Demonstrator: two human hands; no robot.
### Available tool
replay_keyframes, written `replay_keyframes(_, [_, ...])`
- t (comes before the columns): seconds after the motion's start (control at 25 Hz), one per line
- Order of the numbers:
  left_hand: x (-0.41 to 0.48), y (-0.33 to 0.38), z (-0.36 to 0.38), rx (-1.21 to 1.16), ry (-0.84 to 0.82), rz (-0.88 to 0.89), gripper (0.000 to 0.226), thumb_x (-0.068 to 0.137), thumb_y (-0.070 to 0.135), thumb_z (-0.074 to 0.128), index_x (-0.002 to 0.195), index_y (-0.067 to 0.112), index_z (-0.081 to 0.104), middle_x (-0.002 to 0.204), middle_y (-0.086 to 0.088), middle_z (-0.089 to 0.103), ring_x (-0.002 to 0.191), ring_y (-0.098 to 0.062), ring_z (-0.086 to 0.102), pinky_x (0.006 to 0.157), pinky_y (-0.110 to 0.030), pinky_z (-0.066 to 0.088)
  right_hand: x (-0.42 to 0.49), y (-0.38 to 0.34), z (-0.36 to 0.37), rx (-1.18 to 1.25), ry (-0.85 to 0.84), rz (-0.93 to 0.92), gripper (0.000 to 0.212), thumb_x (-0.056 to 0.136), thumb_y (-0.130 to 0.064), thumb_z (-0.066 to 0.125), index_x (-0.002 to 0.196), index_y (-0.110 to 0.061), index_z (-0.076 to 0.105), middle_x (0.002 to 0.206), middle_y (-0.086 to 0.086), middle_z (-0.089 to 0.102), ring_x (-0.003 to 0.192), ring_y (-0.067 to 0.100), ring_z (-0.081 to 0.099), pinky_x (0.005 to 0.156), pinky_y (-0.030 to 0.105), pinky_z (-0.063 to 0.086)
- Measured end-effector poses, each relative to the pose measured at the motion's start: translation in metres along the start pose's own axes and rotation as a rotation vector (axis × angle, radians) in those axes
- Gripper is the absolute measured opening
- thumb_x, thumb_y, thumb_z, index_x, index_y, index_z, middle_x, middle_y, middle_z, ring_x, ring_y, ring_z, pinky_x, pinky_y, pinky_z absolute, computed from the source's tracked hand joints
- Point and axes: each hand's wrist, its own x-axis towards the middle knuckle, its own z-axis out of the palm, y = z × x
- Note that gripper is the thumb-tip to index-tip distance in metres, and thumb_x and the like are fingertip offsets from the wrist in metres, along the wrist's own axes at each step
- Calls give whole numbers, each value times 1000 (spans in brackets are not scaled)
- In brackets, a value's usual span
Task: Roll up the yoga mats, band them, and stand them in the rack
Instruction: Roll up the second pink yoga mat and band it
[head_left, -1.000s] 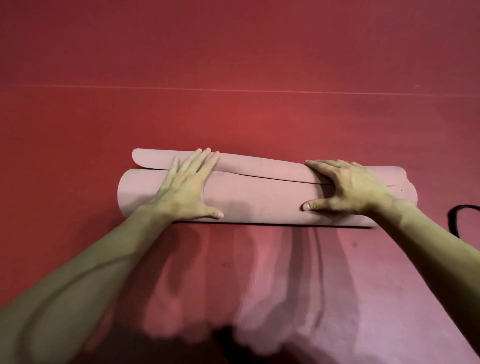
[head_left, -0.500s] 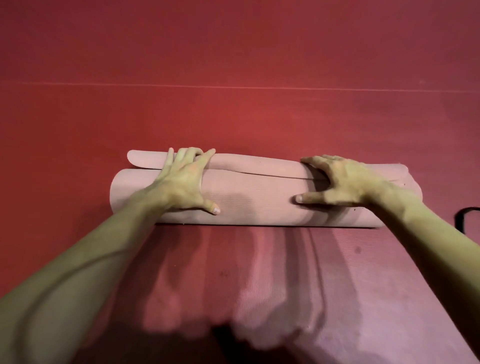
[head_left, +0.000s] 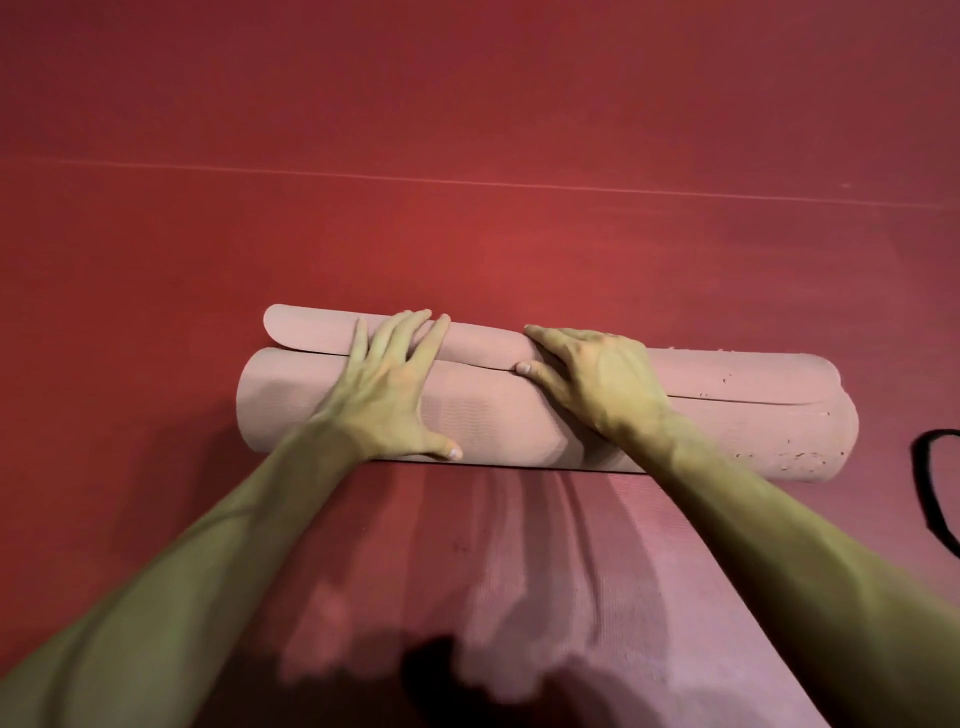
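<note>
Both grips are open: the left hand (head_left: 387, 395) lies flat, fingers spread, pressing on the rolled pale pink ribbed foam yoga mat (head_left: 727, 415), and the right hand (head_left: 602, 384) rests on the roll beside it, fingers draped over the far flap, thumb at the seam. The roll lies left to right on the red floor (head_left: 467, 104), with flat pink matting (head_left: 649, 571) spreading from its near side. A thin black loop (head_left: 930, 493) lies on the floor near the roll's right end.
</note>
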Motion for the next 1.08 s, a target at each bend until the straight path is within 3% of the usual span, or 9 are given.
replay_keyframes(0.12, [0, 14, 8, 37, 35, 85, 153, 43, 97, 55, 161, 26, -11, 170, -9, -7, 157, -23, -7, 123, -63, 0, -4, 3, 3, -85, 38, -56, 62, 99, -66, 31, 135, -26, 61, 121, -4, 73, 101, 24, 72, 64, 34, 49])
replay_keyframes(0.24, [-1, 25, 16, 104, 119, 143, 152, 46, 92, 61, 161, 26, -11, 170, -11, -4, 158, -25, -5, 121, -67, 2, -5, 7, -7, -102, 65, -117, 69, 98, -66, 26, 134, -20, 63, 117, 2, 75, 92, 31, 74, 61, 37, 51])
replay_keyframes(0.32, [-5, 24, 16, 133, 182, 149, 149, 47, 92, 61, 162, 22, -2, 170, -12, 7, 158, -26, 3, 120, -69, 3, -7, 7, -17, -53, 25, -110, 73, 97, -68, 22, 136, -21, 62, 123, 3, 73, 98, 33, 73, 68, 41, 55])
replay_keyframes(0.4, [-9, 21, 20, 104, 264, 133, 144, 49, 91, 65, 162, 17, 16, 166, -11, 26, 155, -26, 21, 120, -69, 6, -21, 5, -16, 46, -65, -108, 76, 97, -72, 22, 141, -21, 58, 135, 3, 66, 118, 28, 66, 90, 43, 55])
replay_keyframes(0.52, [-14, 18, 29, 72, 395, 176, 123, 54, 85, 72, 150, 12, 47, 150, -7, 52, 140, -27, 48, 119, -65, 22, -53, 2, 1, -60, -87, -165, 97, 89, -82, 36, 159, -15, 33, 162, 7, 37, 150, 23, 35, 123, 49, 25])
replay_keyframes(0.64, [-19, 19, 36, 99, 460, 192, 111, 64, 83, 70, 146, 12, 53, 146, -5, 56, 134, -27, 53, 116, -61, 31, -63, 5, 13, -218, -118, -180, 116, 74, -81, 56, 163, -16, 18, 167, 7, 26, 154, 27, 25, 124, 58, 16])
replay_keyframes(0.72, [-22, 20, 41, 92, 516, 209, 98, 73, 79, 66, 144, 12, 56, 144, -4, 59, 133, -25, 55, 113, -59, 36, -66, 14, 10, -237, -112, -104, 122, 67, -81, 63, 162, -17, 21, 165, 8, 30, 152, 28, 29, 123, 59, 17])
replay_keyframes(0.92, [-23, 21, 46, 73, 562, 209, 86, 79, 72, 66, 140, 11, 60, 144, -6, 60, 135, -22, 55, 108, -54, 45, -71, 36, 2, -228, -121, -45, 119, 66, -91, 53, 158, -18, 33, 159, 7, 42, 148, 28, 38, 122, 55, 24])
replay_keyframes(1.08, [-26, 26, 42, 108, 574, 222, 85, 78, 69, 70, 141, 12, 59, 136, -8, 63, 123, -26, 60, 102, -50, 48, -78, 58, -4, -215, -99, 70, 134, 56, -99, 46, 159, -13, 31, 164, 10, 32, 154, 28, 24, 124, 58, 16])
